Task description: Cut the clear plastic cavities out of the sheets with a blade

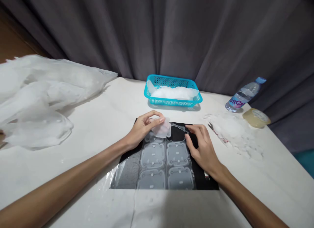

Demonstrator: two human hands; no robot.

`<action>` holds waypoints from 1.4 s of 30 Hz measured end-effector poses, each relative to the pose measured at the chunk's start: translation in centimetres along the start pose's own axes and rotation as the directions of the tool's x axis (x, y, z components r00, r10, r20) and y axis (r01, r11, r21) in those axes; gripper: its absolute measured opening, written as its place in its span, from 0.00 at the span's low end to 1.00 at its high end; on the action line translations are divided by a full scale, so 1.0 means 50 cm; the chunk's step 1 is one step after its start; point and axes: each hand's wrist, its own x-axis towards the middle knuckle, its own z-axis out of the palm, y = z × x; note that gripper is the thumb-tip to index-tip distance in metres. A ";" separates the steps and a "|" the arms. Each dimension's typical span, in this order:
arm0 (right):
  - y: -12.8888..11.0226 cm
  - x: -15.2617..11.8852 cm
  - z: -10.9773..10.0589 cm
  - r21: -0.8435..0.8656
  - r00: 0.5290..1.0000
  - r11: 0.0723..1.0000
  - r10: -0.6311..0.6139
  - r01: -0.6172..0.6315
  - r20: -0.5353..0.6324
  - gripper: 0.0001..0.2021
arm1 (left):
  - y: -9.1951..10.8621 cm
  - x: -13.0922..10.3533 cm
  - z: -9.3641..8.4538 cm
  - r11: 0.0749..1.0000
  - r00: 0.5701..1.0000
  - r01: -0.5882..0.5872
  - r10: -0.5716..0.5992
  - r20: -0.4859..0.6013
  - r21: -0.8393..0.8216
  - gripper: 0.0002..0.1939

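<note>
My left hand pinches a small translucent white piece between thumb and fingers, over the upper part of a clear plastic sheet. Rounded square shapes in rows mark the sheet, and one opening at its upper right shows the black mat beneath. My right hand rests at the sheet's upper right edge with thumb and fingers apart, holding nothing that I can see.
Behind the mat stands a blue basket with white pieces inside. Crumpled translucent plastic covers the left side. At the right are a water bottle, a tape roll, clear scraps and a pointed metal tool.
</note>
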 end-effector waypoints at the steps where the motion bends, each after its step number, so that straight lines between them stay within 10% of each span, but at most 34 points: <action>1: -0.006 -0.002 -0.001 0.026 1.000 0.999 -0.026 0.026 0.008 0.14 | 0.001 0.000 0.001 1.000 1.000 0.000 0.000 0.025 -0.001 0.17; 13: -0.038 0.000 -0.005 0.375 1.000 0.927 0.020 -0.020 0.004 0.04 | 0.013 -0.030 0.044 0.996 0.971 -0.076 0.064 0.232 0.040 0.13; 23: -0.033 -0.013 -0.012 0.150 0.969 0.969 -0.167 0.196 -0.183 0.11 | 0.036 -0.038 0.037 0.928 0.916 -0.290 0.197 0.349 0.236 0.03; 42: -0.017 -0.008 -0.012 0.090 0.967 0.964 -0.247 0.251 -0.057 0.08 | 0.032 -0.031 0.025 0.898 0.884 -0.358 0.237 0.402 0.258 0.08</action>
